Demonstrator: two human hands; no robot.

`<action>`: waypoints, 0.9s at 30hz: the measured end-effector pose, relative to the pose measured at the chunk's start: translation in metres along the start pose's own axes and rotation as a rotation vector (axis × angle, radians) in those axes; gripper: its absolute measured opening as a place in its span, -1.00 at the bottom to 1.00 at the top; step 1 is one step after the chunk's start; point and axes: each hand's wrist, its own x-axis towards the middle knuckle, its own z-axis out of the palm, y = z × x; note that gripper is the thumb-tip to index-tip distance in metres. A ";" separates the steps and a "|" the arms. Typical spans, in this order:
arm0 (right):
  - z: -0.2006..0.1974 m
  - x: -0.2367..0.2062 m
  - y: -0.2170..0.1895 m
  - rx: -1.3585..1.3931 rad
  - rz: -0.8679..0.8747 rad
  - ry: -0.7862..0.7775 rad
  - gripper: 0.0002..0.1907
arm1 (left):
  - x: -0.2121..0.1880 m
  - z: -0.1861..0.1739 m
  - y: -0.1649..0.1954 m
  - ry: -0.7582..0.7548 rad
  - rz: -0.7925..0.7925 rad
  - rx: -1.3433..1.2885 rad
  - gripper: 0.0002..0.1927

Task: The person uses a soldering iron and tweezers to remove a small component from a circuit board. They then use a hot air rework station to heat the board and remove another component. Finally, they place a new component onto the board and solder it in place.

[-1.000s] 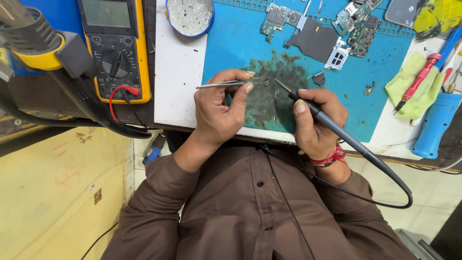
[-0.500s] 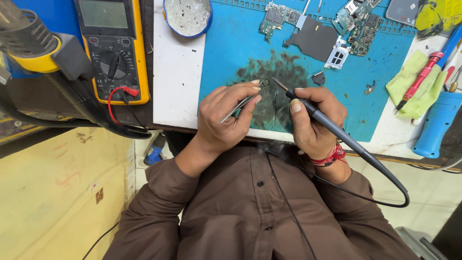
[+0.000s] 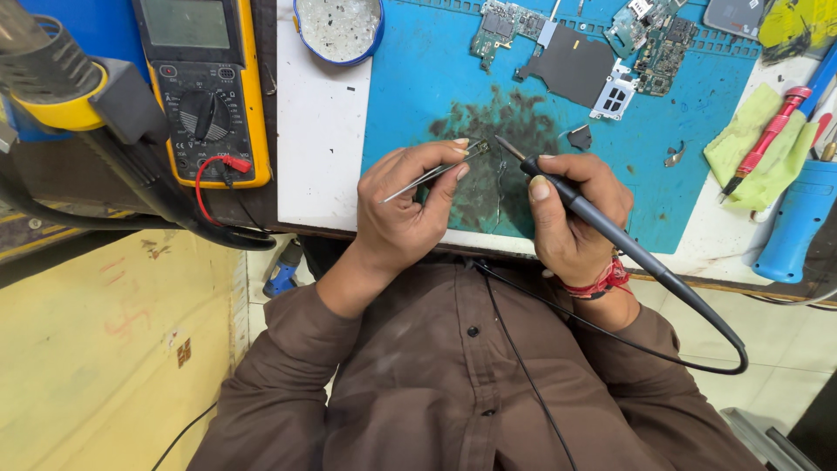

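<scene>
My left hand [image 3: 405,205] pinches slim metal tweezers [image 3: 429,175], whose tips hold a tiny component just above the blue work mat [image 3: 418,83]. My right hand [image 3: 571,218] grips a dark soldering iron [image 3: 593,218] like a pen, its tip pointing up-left and stopping a short way from the tweezer tips. The iron's black cable [image 3: 689,353] loops down over my brown shirt. Both hands hover over a dark, stained patch of the mat at the bench's front edge.
A yellow multimeter [image 3: 199,87] with a red lead lies at the left, beside a round blue tin [image 3: 338,26]. Phone circuit boards [image 3: 575,52] lie at the mat's top. A red screwdriver [image 3: 767,139] on a green cloth and a blue tool [image 3: 798,222] are at the right.
My left hand has turned the tweezers from lying level to pointing up-right, bringing their tips close to the soldering iron tip. My right hand has barely moved.
</scene>
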 end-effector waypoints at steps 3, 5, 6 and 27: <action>0.000 0.000 0.000 0.000 0.005 -0.002 -0.85 | 0.000 0.000 0.000 0.003 0.003 0.001 -0.87; -0.001 -0.001 -0.001 0.004 0.011 -0.006 -0.85 | -0.001 -0.002 0.001 0.007 0.018 0.032 -0.86; -0.001 -0.001 -0.001 0.007 0.010 -0.006 -0.85 | -0.002 -0.001 0.001 0.006 0.020 0.031 -0.85; 0.000 0.000 -0.001 0.018 0.014 -0.001 -0.84 | -0.003 -0.001 0.001 -0.028 0.055 0.047 -0.83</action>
